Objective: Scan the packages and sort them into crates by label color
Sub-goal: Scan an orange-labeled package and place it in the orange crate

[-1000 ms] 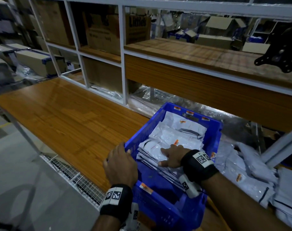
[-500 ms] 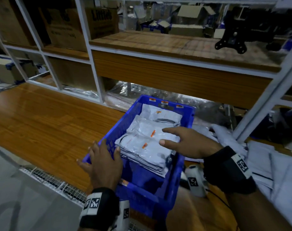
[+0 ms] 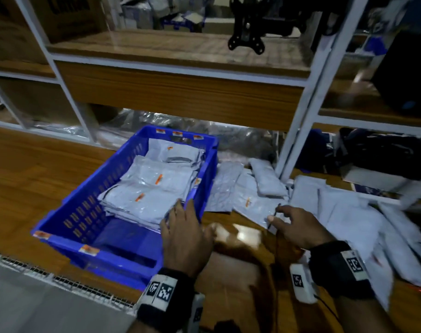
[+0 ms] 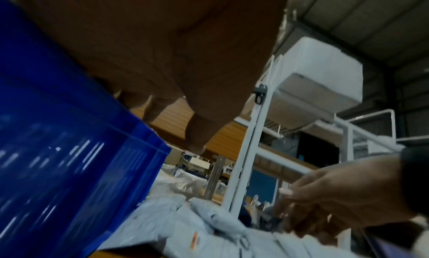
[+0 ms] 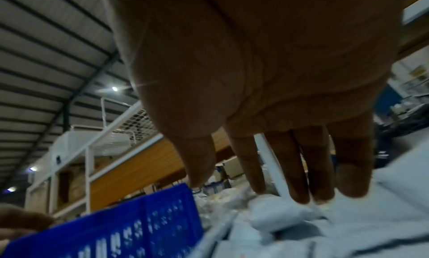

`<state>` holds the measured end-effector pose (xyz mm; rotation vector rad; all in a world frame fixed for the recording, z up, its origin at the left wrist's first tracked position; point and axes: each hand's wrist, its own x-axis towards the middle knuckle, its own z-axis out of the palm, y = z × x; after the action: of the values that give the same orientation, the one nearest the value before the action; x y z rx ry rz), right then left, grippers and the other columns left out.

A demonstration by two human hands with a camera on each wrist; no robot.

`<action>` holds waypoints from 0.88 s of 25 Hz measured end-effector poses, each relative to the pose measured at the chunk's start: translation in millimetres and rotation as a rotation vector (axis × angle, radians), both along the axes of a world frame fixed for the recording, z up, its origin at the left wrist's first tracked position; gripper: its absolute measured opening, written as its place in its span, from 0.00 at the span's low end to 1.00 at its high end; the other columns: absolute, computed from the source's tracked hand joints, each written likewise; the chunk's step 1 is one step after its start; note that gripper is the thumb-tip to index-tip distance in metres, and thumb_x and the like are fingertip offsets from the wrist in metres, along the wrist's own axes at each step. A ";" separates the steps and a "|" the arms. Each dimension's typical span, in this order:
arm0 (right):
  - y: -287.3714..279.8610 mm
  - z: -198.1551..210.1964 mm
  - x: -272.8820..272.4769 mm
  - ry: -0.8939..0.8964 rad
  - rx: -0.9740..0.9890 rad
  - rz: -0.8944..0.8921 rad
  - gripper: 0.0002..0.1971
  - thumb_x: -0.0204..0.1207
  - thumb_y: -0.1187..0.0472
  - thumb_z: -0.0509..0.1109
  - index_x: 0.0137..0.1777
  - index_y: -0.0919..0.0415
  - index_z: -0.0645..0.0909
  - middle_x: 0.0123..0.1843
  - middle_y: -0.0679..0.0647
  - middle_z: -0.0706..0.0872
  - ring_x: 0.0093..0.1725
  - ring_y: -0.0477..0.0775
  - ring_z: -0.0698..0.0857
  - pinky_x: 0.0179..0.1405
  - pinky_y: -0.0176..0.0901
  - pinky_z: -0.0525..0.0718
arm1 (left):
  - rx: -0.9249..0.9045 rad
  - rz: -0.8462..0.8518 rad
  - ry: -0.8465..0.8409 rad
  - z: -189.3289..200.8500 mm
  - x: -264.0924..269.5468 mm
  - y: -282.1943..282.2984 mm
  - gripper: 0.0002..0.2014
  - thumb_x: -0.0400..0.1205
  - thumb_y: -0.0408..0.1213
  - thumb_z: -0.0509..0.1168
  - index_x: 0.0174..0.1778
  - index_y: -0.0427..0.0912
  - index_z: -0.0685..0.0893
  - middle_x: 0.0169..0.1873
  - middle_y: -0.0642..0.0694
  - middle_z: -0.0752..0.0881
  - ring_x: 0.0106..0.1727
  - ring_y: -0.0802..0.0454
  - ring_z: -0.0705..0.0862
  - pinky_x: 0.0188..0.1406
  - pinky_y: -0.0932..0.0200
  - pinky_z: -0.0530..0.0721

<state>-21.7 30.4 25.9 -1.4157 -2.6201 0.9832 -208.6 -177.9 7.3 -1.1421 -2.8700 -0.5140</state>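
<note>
- Nearest, the left hand (image 3: 184,239) hovers with its fingers straight and loosely spread at the near right corner of the blue crate (image 3: 60,227). Its fingertips lie at the crate's right rim; whether they touch it cannot be told. The grip holds nothing.
- Beside it, the right hand (image 3: 298,227) reaches over the table (image 3: 36,179), fingers extended and slightly bent, tips coming down onto a grey package (image 3: 255,203) with an orange label. From the right wrist view the fingers (image 5: 299,170) hang straight over the pale bags, closed on nothing; the grip is open.
- Both wrists wear black bands with square printed markers, and a small white device (image 3: 300,282) hangs under the right wrist.
- The crate sits on the wooden table, left of centre, with orange stickers on its rim. Inside it lies a stack of packages (image 3: 151,188), flat grey bags with small orange labels, piled toward the far end.
- To the crate's right, a loose pile of packages (image 3: 344,212) spreads across the table, just beside the crate wall and running toward the right edge of view.
- Behind them stands a white-framed shelf unit (image 3: 180,92) with wooden boards; clear plastic wrapping lies under its lowest board.
- Farther back, a black bracket (image 3: 246,39) stands on the upper board, with blurred cartons beyond.
</note>
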 end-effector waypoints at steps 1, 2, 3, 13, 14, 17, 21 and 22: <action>10.7 -11.8 16.2 -0.013 0.046 -0.030 0.31 0.83 0.39 0.70 0.79 0.57 0.79 0.79 0.56 0.81 0.76 0.59 0.79 0.73 0.49 0.76 | -0.046 0.029 0.023 -4.5 6.5 6.2 0.45 0.81 0.64 0.67 0.89 0.42 0.64 0.87 0.35 0.66 0.86 0.35 0.67 0.83 0.33 0.66; 22.7 -22.8 35.0 -0.040 0.092 -0.063 0.31 0.82 0.38 0.70 0.78 0.57 0.80 0.77 0.58 0.82 0.76 0.62 0.79 0.74 0.52 0.77 | -0.069 0.059 0.053 -8.0 14.5 13.9 0.46 0.79 0.63 0.71 0.89 0.40 0.66 0.87 0.32 0.67 0.85 0.32 0.69 0.81 0.31 0.68; 32.7 -34.1 49.2 -0.079 0.133 -0.097 0.32 0.81 0.35 0.70 0.78 0.55 0.79 0.77 0.60 0.82 0.76 0.65 0.78 0.75 0.55 0.77 | -0.075 0.089 0.089 -13.7 17.7 18.6 0.48 0.76 0.61 0.75 0.87 0.39 0.69 0.86 0.30 0.68 0.82 0.30 0.71 0.79 0.30 0.70; 78.3 -92.3 125.1 -0.270 0.249 -0.099 0.41 0.79 0.34 0.70 0.89 0.46 0.61 0.91 0.60 0.52 0.88 0.67 0.50 0.85 0.64 0.58 | -0.165 0.273 0.261 -45.5 37.6 49.7 0.52 0.71 0.54 0.80 0.89 0.38 0.65 0.88 0.28 0.56 0.84 0.25 0.61 0.81 0.24 0.56; 80.4 -91.2 129.1 -0.220 0.279 -0.146 0.40 0.81 0.38 0.71 0.89 0.48 0.62 0.90 0.62 0.55 0.87 0.67 0.52 0.84 0.65 0.62 | -0.162 0.284 0.267 -47.4 38.6 51.8 0.53 0.71 0.54 0.80 0.89 0.39 0.65 0.88 0.28 0.56 0.84 0.25 0.60 0.81 0.24 0.55; 84.8 -87.2 143.4 -0.197 0.351 -0.372 0.39 0.80 0.46 0.74 0.87 0.52 0.64 0.86 0.68 0.59 0.84 0.71 0.57 0.79 0.68 0.67 | -0.147 0.297 0.282 -52.5 38.3 53.4 0.54 0.71 0.53 0.81 0.89 0.39 0.63 0.88 0.28 0.55 0.85 0.25 0.59 0.82 0.22 0.54; 86.6 -84.2 154.9 -0.106 0.209 -0.553 0.48 0.78 0.57 0.79 0.91 0.57 0.53 0.80 0.74 0.68 0.77 0.77 0.71 0.73 0.64 0.76 | -0.104 0.282 0.291 -56.1 35.1 51.9 0.55 0.70 0.52 0.82 0.89 0.39 0.62 0.87 0.27 0.54 0.85 0.25 0.59 0.82 0.20 0.55; 85.9 -82.8 156.9 -0.051 0.175 -0.618 0.50 0.76 0.59 0.80 0.91 0.58 0.51 0.79 0.74 0.69 0.76 0.77 0.73 0.71 0.63 0.78 | -0.092 0.274 0.290 -56.2 34.9 51.1 0.55 0.70 0.52 0.82 0.89 0.38 0.63 0.87 0.27 0.55 0.85 0.25 0.59 0.82 0.20 0.55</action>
<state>135.2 116.3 -56.9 -2.0208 -1.9986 0.6253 -173.7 -126.8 -48.9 -0.7396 -2.7516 -0.1894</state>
